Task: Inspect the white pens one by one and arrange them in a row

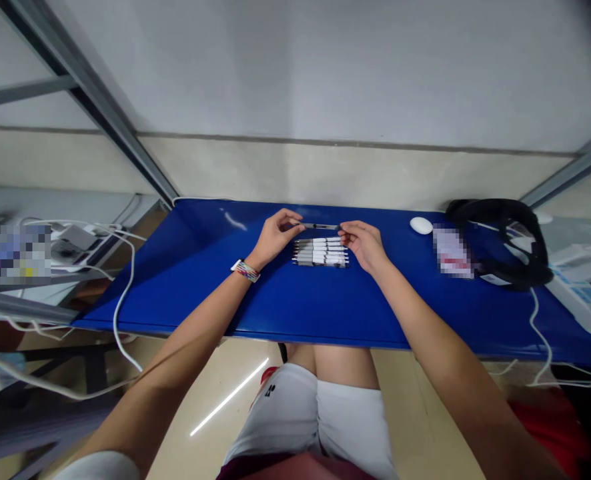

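Observation:
A slim pen [320,227] is stretched crosswise between my two hands, just beyond a neat row of pens. My left hand [278,232] pinches its left end between thumb and fingers. At the other end, my right hand [363,241] grips it with the fingertips. Below it, several white and grey pens [320,253] lie side by side on the blue table [315,303], all pointing the same way. My right fingertips hang close to the right ends of the upper pens; I cannot tell whether they touch.
At the right lie a white computer mouse [421,225], a blurred packet [453,252] and a black headset-like strap [525,233]. A white cable [131,267] crosses the table's left edge. Metal frame posts [120,127] flank the table, and a wall [325,167] stands behind.

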The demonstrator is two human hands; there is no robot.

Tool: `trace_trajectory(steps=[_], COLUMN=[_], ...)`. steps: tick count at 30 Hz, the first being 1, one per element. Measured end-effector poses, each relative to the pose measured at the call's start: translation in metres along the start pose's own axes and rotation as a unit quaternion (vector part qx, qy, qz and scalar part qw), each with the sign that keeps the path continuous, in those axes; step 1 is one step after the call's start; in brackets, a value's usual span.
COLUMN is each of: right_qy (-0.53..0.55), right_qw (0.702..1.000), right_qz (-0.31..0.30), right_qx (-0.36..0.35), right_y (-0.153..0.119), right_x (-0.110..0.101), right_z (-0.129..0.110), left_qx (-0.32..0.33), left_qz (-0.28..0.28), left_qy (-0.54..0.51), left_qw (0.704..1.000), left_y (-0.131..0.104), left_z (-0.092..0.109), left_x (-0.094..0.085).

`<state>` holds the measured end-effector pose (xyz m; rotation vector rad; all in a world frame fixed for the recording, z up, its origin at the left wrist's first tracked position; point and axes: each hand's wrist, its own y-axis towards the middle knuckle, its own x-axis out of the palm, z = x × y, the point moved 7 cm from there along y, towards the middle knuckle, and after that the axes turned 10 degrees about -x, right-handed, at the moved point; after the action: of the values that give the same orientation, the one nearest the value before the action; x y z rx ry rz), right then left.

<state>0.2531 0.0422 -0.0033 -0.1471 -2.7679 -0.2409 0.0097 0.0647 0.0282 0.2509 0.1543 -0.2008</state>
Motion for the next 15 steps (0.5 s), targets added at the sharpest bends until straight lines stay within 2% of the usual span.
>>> trace_trajectory(steps=[6,15], right_qy=[-0.010,0.020], right_qw=[1.000,1.000], right_qz=[0.006,0.007], right_qx=[-0.005,0.016], right_y=[0.0004,-0.0014], right_x=[-0.0007,0.0000], right_z=[-0.0023,-0.0056], left_qx=[-0.020,-0.003], left_qz=[-0.010,0.003], left_qy=[0.010,0.012], left_qw=[1.000,1.000], left_y=[0.0017,-0.0019], left_z=[-0.0036,0.0047], left_x=[0.0006,-0.0005])
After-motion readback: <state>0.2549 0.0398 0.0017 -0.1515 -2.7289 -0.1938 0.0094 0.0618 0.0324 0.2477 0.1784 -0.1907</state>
